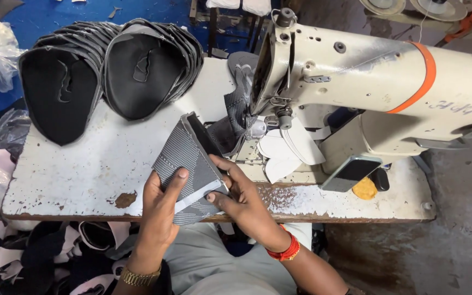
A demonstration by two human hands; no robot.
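Both hands hold one grey mesh shoe-upper piece (189, 169) over the near table edge, just left of the needle: left hand (159, 210) curled under it with thumb pressed on top, right hand (241, 194) pinching its right edge with its pale strip, likely to keep the layers aligned. The piece is dotted, textured fabric, flexed into a wedge. Far left on the chipped white table (83, 169), two fanned stacks of black uppers (105, 71); right, a cream sewing machine (367, 82) with an orange band.
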